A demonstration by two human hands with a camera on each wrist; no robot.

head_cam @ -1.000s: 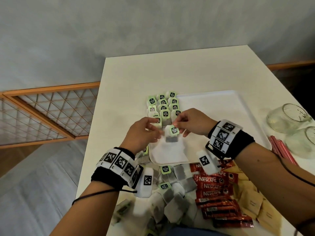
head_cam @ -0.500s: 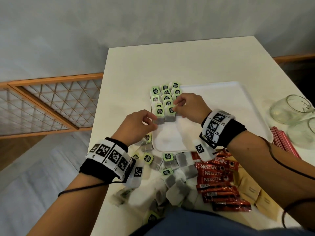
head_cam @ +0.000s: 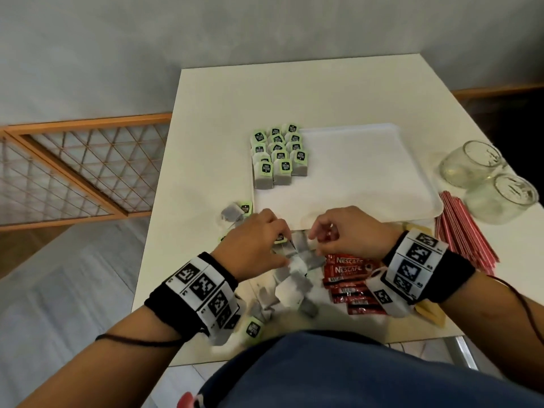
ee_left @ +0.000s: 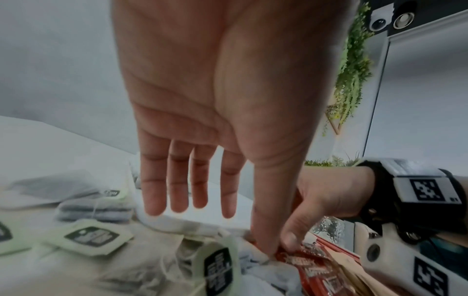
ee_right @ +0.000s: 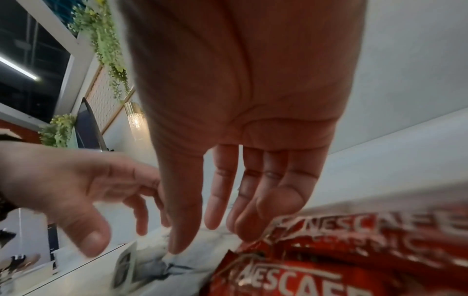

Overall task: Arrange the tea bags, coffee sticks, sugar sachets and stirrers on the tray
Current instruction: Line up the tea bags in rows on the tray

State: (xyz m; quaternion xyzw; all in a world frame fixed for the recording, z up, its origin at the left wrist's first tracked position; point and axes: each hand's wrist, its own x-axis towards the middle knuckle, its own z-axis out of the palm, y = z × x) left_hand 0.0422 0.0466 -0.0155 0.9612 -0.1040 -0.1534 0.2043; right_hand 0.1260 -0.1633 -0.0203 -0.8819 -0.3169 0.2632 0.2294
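Observation:
Rows of green-tagged tea bags (head_cam: 278, 156) stand on the left part of the white tray (head_cam: 353, 172). Loose tea bags (head_cam: 297, 269) lie heaped at the table's near edge, beside red coffee sticks (head_cam: 350, 278), tan sugar sachets (head_cam: 431, 313) and red stirrers (head_cam: 462, 231). Both hands hover over the heap. My left hand (head_cam: 279, 245) has straight fingers, and its thumb (ee_left: 263, 248) touches a loose tea bag (ee_left: 253, 258). My right hand (head_cam: 319, 237) reaches down with fingers extended (ee_right: 210, 236), holding nothing that I can see.
Two empty glass jars (head_cam: 485, 181) stand at the right, beyond the stirrers. A few stray tea bags (head_cam: 237, 212) lie left of the tray's near corner. An orange lattice railing (head_cam: 82, 172) runs along the table's left side.
The tea bag held a second ago now stands in the front row on the tray. Both hands have pulled back from the tray to the loose heap near me.

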